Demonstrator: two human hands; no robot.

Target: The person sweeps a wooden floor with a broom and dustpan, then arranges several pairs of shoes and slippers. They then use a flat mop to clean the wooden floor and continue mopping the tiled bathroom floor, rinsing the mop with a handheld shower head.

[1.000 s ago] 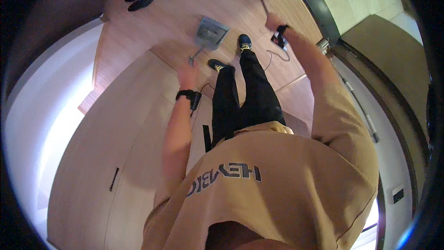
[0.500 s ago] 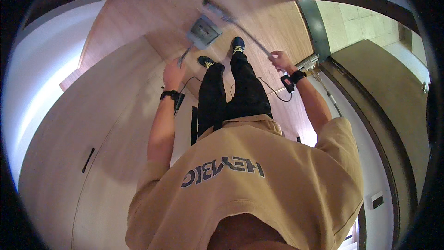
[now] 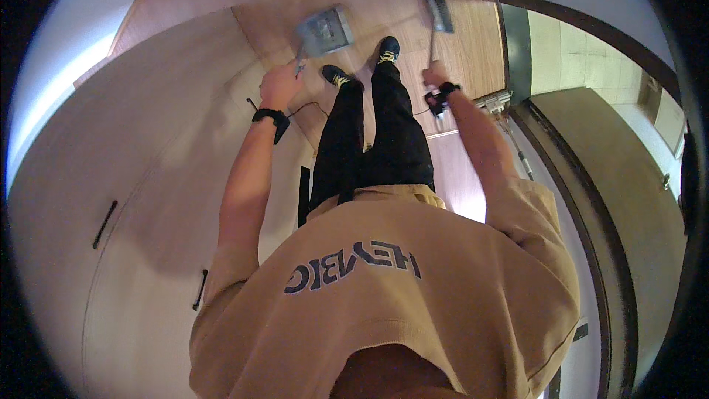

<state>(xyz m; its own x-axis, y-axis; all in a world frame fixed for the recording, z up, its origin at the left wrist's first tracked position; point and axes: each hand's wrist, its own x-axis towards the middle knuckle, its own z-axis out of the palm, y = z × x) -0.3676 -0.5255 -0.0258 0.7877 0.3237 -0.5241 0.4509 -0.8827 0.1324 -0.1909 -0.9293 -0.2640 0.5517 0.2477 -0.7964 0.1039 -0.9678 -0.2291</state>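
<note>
My left hand (image 3: 281, 86) is closed round the handle of a grey dustpan (image 3: 325, 31). The pan lies ahead of my left shoe, its inside facing up, with some small bits in it that are too blurred to name. In my right hand (image 3: 436, 74) is the long grey handle of a broom (image 3: 437, 4). The dark bristled head is at the far right of the wooden floor, apart from the dustpan. Both wrists carry black bands with small dark devices, and a thin cable shows near each.
My dark shoes (image 3: 388, 49) stand on the wooden floor (image 3: 377, 0) between the two tools. Pale cabinet doors (image 3: 162, 199) with black handles rise at my left. At the right are a dark door frame (image 3: 518, 52), an open door (image 3: 591, 155) and pale tiles beyond.
The broom head has swung right, away from the dustpan, and its handle now stands more upright in view. The dustpan has turned and shifted slightly farther off. Both hands still hold their tools.
</note>
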